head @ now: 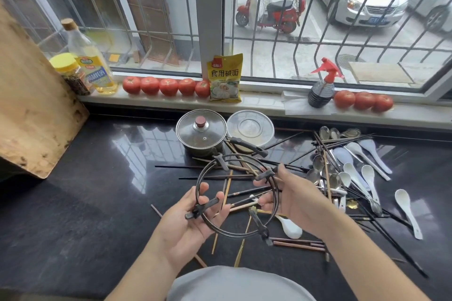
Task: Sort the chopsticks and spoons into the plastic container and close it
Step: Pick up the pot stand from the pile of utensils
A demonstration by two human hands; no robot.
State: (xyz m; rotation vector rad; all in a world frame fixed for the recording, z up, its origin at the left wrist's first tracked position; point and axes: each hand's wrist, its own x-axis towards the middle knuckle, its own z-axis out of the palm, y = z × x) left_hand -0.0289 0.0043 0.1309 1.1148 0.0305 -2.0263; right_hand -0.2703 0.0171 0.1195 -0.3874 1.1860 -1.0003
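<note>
- The left hand [193,220] lies palm up under the near-left arc of a black wire ring stand [236,194]; its thumb and curled fingers grip one of the stand's clip-like legs.
- The right hand [291,199] holds the ring's right side, fingers curled about the wire, thumb near a second leg.
- The ring carries four such legs and hangs above the dark countertop [97,178].
- Chopsticks [215,177] lie scattered beneath and to the right, too tangled to count.
- White ceramic spoons [408,212]: about eight. Metal spoons [318,162] lie heaped among them on the right, their number unclear.
- A clear plastic container [250,127] stands far, just right of a lidded pot [201,132].
- Eight tomatoes [149,85] line the sill: five left, three right.
</note>
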